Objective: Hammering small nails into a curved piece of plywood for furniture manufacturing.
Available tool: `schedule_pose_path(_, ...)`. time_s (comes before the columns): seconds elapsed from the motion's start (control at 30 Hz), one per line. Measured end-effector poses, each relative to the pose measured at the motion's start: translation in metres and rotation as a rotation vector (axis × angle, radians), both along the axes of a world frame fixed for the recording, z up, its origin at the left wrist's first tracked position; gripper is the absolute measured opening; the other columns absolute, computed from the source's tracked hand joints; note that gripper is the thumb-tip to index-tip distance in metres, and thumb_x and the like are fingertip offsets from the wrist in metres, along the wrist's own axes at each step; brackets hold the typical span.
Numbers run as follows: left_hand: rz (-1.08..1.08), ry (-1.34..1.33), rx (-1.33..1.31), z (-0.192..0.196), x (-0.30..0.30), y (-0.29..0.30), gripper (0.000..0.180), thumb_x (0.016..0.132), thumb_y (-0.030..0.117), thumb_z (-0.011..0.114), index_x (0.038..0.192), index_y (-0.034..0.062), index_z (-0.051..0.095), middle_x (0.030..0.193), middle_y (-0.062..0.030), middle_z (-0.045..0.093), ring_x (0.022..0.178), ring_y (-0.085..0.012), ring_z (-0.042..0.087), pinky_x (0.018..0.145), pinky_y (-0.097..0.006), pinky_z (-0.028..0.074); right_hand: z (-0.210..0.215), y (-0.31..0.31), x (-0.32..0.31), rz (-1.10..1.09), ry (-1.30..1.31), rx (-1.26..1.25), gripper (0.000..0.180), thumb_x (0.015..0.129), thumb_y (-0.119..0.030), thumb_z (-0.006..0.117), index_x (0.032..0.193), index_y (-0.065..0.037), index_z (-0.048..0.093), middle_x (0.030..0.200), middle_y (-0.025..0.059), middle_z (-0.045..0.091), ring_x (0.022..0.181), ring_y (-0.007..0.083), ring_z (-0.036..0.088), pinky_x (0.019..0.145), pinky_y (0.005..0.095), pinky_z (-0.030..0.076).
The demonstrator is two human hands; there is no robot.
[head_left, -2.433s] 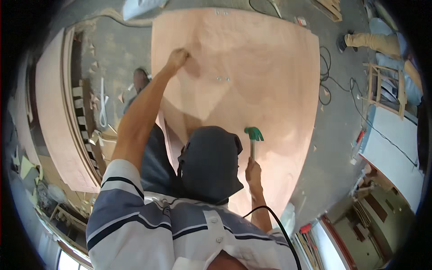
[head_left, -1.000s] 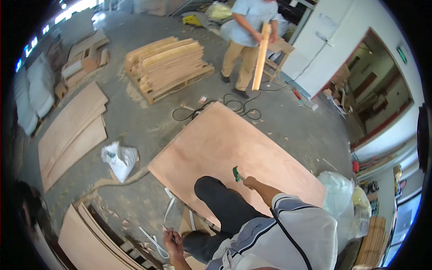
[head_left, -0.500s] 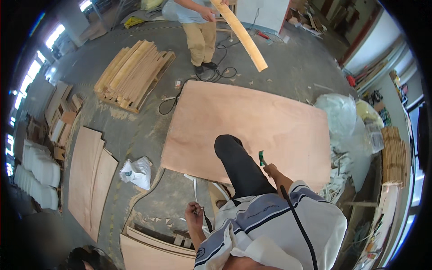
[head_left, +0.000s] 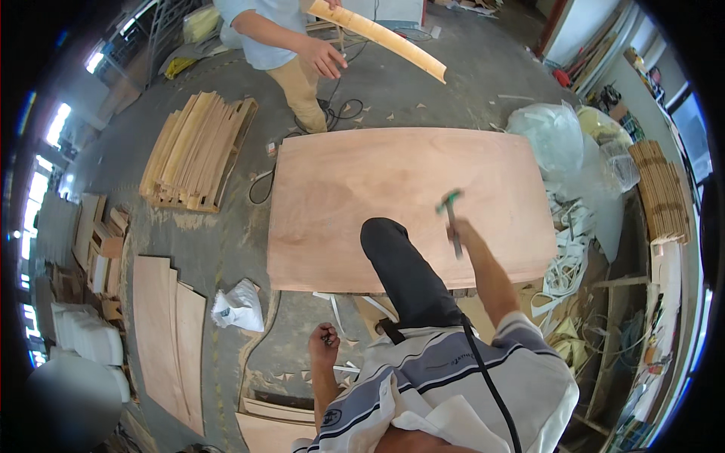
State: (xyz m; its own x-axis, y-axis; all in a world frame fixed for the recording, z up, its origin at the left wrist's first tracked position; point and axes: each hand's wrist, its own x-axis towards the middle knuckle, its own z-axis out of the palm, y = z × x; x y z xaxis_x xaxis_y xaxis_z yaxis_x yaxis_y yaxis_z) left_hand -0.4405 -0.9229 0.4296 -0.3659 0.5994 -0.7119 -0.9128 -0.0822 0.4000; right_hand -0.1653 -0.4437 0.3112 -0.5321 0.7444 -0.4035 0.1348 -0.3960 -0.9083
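Observation:
My right hand (head_left: 461, 231) is closed round the handle of a hammer (head_left: 449, 201) with a green head, held over a large plywood sheet (head_left: 340, 181). My left hand (head_left: 323, 344) is closed near my left side, off the sheet's near edge; small dark bits show between its fingers, too small to name. My leg in dark trousers (head_left: 400, 264) rests over the sheet's near edge. Across from me a person in a light blue shirt holds a long curved wooden strip (head_left: 385, 39) by one end, with the other hand (head_left: 323, 57) hanging free below it.
A stack of curved wooden pieces (head_left: 196, 155) lies on a pallet at the far left. Plywood offcuts (head_left: 170, 332) and a white bag (head_left: 239, 305) are on the floor at left. Plastic bags (head_left: 547, 136) and white strapping (head_left: 566, 260) crowd the right side. A black cable (head_left: 343, 111) snakes near the person's feet.
My right hand has reached forward over the sheet with the hammer. My left hand stays closed at my side. The other person has come nearer, to the left, with the strip.

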Motion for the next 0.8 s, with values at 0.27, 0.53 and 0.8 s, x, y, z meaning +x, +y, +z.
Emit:
schedule_pose_path(0.27, 0.082, -0.030, -0.065, -0.006, -0.009, 0.014, 0.013, 0.073, 0.004, 0.047, 0.084, 0.0056, 0.054, 0.071, -0.0047, 0.052, 0.054, -0.0135, 0.042, 0.043, -0.023, 0.032, 0.221, 0.151, -0.250, -0.194, -0.238, 0.465, 0.028, 0.072, -0.022, 0.066, 0.064, 0.003, 0.054, 0.055, 0.0154, 0.057, 0.046, 0.0236, 0.059, 0.042, 0.0358, 0.046)
schedule_pose_path(0.53, 0.123, -0.114, -0.122, -0.022, -0.002, 0.011, 0.008, 0.079, 0.006, 0.047, 0.084, 0.0052, 0.054, 0.069, -0.0045, 0.050, 0.055, -0.0130, 0.041, 0.045, -0.024, 0.033, 0.272, 0.159, -0.337, -0.361, -0.448, 0.709, 0.038, 0.068, -0.015, 0.064, 0.097, 0.005, 0.049, 0.084, 0.0263, 0.063, 0.083, 0.0387, 0.064, 0.073, 0.0433, 0.051)
schedule_pose_path(0.8, 0.182, -0.159, -0.202, -0.023, -0.008, 0.008, 0.016, 0.075, 0.002, 0.044, 0.087, 0.0057, 0.054, 0.070, -0.0044, 0.051, 0.054, -0.0133, 0.043, 0.044, -0.024, 0.035, 0.285, 0.173, -0.360, -0.508, -0.438, 0.782, 0.047, 0.072, -0.017, 0.060, 0.107, 0.006, 0.038, 0.093, 0.0320, 0.060, 0.093, 0.0450, 0.058, 0.083, 0.0485, 0.045)
